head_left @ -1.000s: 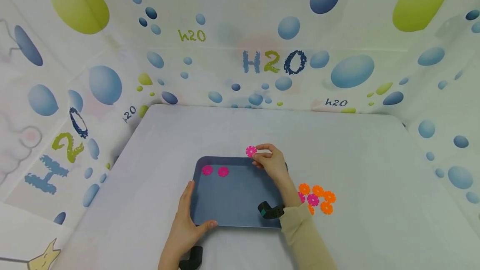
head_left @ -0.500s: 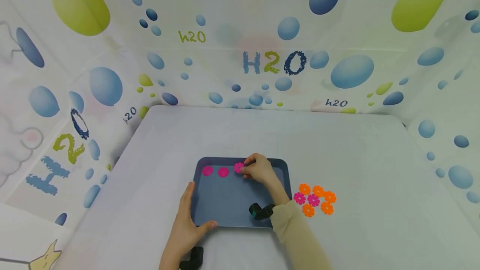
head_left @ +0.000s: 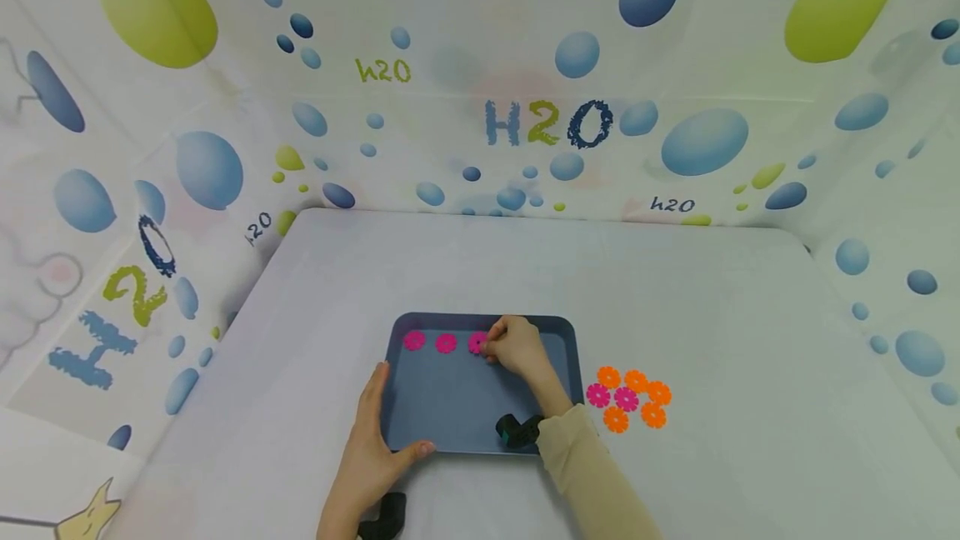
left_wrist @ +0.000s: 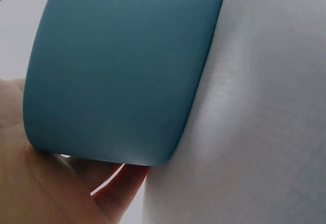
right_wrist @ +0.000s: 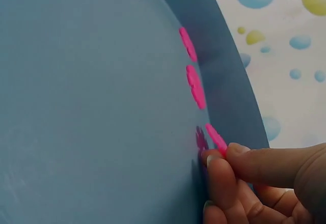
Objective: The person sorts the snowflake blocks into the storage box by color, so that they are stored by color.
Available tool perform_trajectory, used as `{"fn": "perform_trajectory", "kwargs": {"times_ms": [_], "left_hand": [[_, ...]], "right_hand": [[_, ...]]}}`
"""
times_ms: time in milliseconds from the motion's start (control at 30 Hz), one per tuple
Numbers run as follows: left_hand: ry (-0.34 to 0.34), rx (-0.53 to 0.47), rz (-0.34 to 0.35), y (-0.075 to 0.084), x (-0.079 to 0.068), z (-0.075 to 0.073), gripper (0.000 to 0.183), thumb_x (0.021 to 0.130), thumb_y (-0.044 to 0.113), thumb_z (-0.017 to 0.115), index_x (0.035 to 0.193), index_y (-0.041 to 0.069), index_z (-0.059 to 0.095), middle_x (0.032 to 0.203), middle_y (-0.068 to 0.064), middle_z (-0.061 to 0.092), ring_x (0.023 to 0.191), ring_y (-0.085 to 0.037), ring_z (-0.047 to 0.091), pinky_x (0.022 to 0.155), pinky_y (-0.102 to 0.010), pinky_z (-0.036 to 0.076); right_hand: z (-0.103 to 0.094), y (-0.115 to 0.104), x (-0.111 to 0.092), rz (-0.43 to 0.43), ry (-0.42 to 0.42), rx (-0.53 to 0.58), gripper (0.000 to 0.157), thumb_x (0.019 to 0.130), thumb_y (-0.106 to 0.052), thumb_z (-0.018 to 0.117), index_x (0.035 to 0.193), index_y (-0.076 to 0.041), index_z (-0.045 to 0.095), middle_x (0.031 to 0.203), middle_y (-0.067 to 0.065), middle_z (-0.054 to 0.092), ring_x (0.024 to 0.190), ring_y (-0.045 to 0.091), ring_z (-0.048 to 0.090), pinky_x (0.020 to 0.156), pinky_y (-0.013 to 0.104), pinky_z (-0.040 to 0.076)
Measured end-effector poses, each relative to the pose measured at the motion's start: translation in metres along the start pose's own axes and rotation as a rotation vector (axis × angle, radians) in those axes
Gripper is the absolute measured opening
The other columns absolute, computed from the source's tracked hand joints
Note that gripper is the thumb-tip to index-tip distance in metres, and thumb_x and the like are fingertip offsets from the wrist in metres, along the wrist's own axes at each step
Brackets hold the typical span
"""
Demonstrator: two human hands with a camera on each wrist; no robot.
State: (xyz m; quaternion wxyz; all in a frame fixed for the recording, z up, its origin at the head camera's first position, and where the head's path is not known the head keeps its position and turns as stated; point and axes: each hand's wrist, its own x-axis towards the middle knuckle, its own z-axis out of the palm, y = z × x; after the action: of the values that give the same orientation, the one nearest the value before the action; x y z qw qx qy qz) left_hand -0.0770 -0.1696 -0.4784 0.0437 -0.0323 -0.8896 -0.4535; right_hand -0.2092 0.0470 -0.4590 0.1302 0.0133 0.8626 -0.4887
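At the tray's near left corner, my left hand [head_left: 369, 432] holds the blue-grey tray [head_left: 450, 407], with the fingers along the left side and the thumb at the near edge. In the left wrist view, the tray's outer wall [left_wrist: 117, 76] fills the middle. My right hand [head_left: 521, 348] pinches a pink flower-shaped disc [head_left: 477, 343] between thumb and fingertips, just inside the far wall. In the right wrist view, that disc [right_wrist: 216, 139] is tilted, its lower edge near the tray floor. Two matching pink discs, a left one [head_left: 414, 341] and a middle one [head_left: 446, 343], lie in line beside it.
Right of the tray lies a group of loose flower-shaped discs, several orange ones [head_left: 636, 382] and two pink ones [head_left: 626, 399], on the white tabletop [head_left: 750, 340]. A patterned cloth wall [head_left: 450, 107] stands behind the table and along its sides.
My right hand has carried the pink disc from above the far rim leftward and down into the tray, beside the other two. My left hand has stayed at the corner.
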Motion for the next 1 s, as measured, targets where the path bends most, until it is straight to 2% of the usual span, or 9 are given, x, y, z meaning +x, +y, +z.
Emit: {"fn": "perform_trajectory", "kwargs": {"times_ms": [833, 1000], "left_hand": [[-0.013, -0.003, -0.023, 0.0031, -0.0013, -0.0018, 0.121, 0.065, 0.029, 0.089, 0.157, 0.013, 0.011, 0.160, -0.023, 0.014, 0.144, -0.051, 0.017, 0.108, -0.071, 0.022], [-0.011, 0.001, -0.020, 0.0029, -0.0016, -0.0016, 0.122, 0.066, 0.029, 0.089, 0.157, 0.014, 0.010, 0.160, -0.023, 0.014, 0.144, -0.052, 0.017, 0.107, -0.071, 0.023]], "right_hand": [[0.0037, -0.0018, -0.0018, 0.006, 0.042, 0.018, 0.010, 0.084, -0.004, 0.072, 0.081, -0.002, 0.063, 0.073, 0.010, 0.072, 0.053, 0.009, 0.064, 0.051, 0.022, 0.048], [0.0019, -0.0017, -0.0013, 0.004, 0.028, 0.023, 0.009, 0.084, -0.005, 0.072, 0.082, -0.002, 0.064, 0.073, 0.010, 0.073, 0.053, 0.009, 0.064, 0.053, 0.023, 0.050]]}}
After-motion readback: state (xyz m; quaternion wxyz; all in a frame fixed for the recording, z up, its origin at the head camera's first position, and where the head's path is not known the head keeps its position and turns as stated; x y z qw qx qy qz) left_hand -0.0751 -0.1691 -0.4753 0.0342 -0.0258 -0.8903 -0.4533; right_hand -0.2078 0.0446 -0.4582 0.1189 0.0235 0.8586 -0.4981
